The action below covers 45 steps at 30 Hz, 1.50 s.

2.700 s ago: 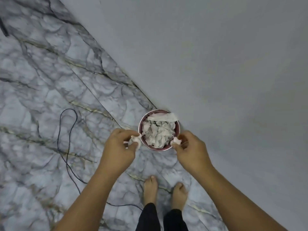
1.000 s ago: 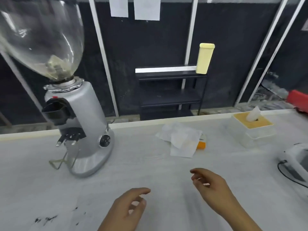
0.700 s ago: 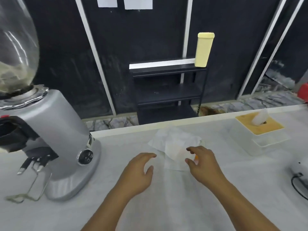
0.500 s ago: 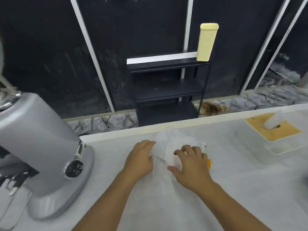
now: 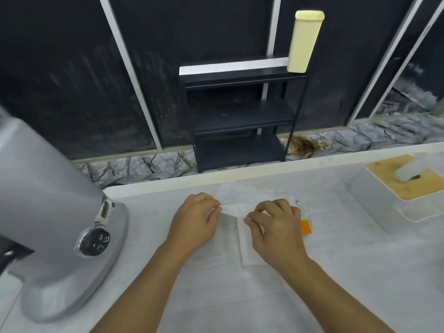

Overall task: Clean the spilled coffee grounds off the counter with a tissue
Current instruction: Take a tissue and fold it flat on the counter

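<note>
Since 0.5 s ago we're pinching instead of pressing flat: left hand [image 5: 194, 219] and right hand [image 5: 276, 227] fingers are closing narrow on the tissue [image 5: 236, 209], lifting its edge off the desk [image 5: 240, 296] at frame centre. Grinder [image 5: 52, 236] is sitting lower left, tissue box [image 5: 396, 200] right.

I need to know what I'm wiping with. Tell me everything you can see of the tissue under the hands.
The tissue is thin, white, slightly translucent paper, creased and partly unfolded. It lies on the white counter near its far edge. The left hand and right hand pinch a raised fold between them. An orange-tipped packet peeks from beneath its right side.
</note>
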{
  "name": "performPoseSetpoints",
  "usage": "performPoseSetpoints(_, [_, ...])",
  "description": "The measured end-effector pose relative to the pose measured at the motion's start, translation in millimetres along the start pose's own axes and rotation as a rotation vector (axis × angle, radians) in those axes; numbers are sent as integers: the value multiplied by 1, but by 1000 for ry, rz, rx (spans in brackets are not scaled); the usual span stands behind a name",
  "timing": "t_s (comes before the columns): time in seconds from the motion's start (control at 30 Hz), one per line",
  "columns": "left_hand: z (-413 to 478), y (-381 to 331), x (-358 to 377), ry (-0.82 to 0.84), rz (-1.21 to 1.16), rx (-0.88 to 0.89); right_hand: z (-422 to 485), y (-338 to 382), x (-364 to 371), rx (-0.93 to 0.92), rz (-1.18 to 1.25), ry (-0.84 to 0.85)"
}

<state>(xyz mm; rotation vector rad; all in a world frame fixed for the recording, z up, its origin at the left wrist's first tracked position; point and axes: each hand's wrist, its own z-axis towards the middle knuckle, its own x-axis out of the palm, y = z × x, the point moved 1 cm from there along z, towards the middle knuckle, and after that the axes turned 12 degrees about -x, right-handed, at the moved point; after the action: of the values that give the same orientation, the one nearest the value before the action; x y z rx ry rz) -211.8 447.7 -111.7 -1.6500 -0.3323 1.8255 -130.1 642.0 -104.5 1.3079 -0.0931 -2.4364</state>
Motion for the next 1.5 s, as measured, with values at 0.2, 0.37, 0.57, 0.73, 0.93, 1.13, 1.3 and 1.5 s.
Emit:
performPoseSetpoints(0.2, [-37,-34,-65,-56,-79,3,10,31,-59,-83,77,-120])
performPoseSetpoints(0.37, [-105,-74,-135,-64,-310,-79,-4,84,-134,-156,196,-215])
performPoseSetpoints(0.57, [-194,-93,-186,33,-513,-157,-51,136,-197,-88,347,-194])
performPoseSetpoints(0.73, [-239,-92,-191,141,-668,-217,-86,162,-224,65,490,-119])
performPoseSetpoints(0.93, [-273,-96,-167,276,-659,-380,-112,141,-222,253,679,115])
performPoseSetpoints(1.13, [-279,-92,-104,312,-478,-463,-135,85,-186,371,714,316])
performPoseSetpoints(1.3, [-282,-75,-48,329,-228,-491,-164,48,-140,366,564,478])
performPoseSetpoints(1.5, [-281,-71,-29,268,-189,-487,-178,39,-124,367,639,431])
